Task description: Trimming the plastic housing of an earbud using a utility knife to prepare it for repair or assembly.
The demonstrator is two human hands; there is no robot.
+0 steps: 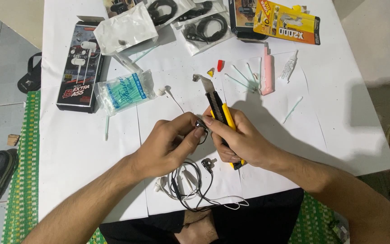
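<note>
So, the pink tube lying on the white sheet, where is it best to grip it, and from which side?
Probably at the middle of its body. The pink tube lies flat, long axis running away from the person, so thumb and finger can close across its left and right sides from above. The right side is freer; cotton swabs lie close on the left.

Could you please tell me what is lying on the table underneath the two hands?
Under the left hand and right hand lie tangled black and white earphone cables and a loose black earbud on the white table. Anything directly beneath the palms is covered.
</note>
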